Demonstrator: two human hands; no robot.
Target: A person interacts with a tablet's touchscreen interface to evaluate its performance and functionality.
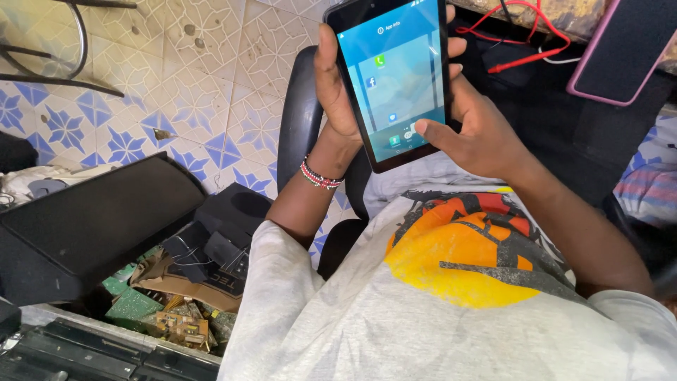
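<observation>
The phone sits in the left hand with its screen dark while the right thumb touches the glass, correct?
Not quite: the head view shows the phone's screen lit, not dark. The left hand does hold it, and the right hand's thumb touches the glass.

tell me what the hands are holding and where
A black smartphone: left hand grips its left edge, right hand its right edge, thumb on the lit screen.

One head-worn camera looks steeply down the person's chest, close over the tablet point(393, 81) held in both hands, with tiled floor point(197, 85) beyond on the left.
</observation>
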